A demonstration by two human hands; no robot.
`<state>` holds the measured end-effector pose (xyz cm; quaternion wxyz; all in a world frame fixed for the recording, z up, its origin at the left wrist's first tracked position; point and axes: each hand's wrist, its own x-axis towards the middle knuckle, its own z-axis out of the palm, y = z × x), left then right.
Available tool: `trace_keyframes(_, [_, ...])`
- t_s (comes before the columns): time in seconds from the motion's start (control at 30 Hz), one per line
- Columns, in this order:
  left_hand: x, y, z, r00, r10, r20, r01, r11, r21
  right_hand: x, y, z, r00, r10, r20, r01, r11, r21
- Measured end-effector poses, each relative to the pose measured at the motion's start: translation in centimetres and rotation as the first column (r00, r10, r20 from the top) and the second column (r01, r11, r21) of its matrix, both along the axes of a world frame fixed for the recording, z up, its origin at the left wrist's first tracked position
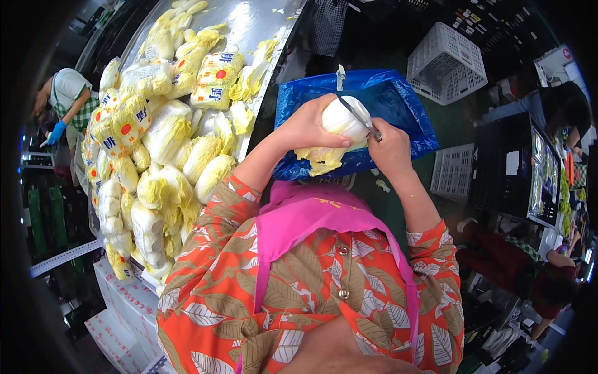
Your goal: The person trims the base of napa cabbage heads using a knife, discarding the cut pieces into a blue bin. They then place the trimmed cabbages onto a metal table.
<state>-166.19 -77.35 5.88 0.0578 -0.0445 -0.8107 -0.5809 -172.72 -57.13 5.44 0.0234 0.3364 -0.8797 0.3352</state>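
My left hand (306,124) grips a napa cabbage (335,120) with a white base and yellow leaves. In my right hand (391,148) is a knife (355,111), its metal blade lying across the white base of the cabbage. Ragged yellow outer leaves (322,161) hang under the head. Both hands are above a container lined with a blue plastic bag (413,110). A scrap of leaf (340,77) rests at the far rim of this bag.
At my left, a metal table (254,21) bears a heap of napa cabbages (201,159), several in printed wrap (217,79). White plastic crates (446,63) stand at the right. Printed cartons (126,304) are stacked at lower left. Other people work at left and right.
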Motion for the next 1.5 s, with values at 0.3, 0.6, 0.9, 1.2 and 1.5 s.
trace_keyframes(0.3, [-0.5,1.3,0.1,0.997,0.074,0.009,-0.071,0.98,-0.186,-0.4,0.9,-0.5,0.995,-0.094,0.02,0.092,0.992,0.09])
trace_keyframes(0.6, [-1.2,1.5,-0.3,0.994,0.106,-0.021,-0.108,0.958,-0.266,-0.6,0.8,-0.3,0.984,-0.137,0.111,0.111,0.971,0.211])
trace_keyframes(0.9, [-0.7,3.6,-2.1,0.941,0.29,-0.176,-0.339,0.827,-0.448,-1.2,-0.1,-1.0,0.96,-0.195,0.201,0.114,0.928,0.355])
trace_keyframes(1.2, [-0.9,1.7,-1.2,0.939,0.31,-0.147,-0.326,0.94,-0.101,-2.0,1.1,1.0,0.749,-0.225,0.623,0.147,0.973,0.176])
trace_keyframes(1.5, [-1.1,1.6,-2.0,0.935,0.06,0.351,-0.3,0.663,0.686,-0.6,-1.5,0.2,0.617,0.319,0.719,0.212,0.813,-0.543])
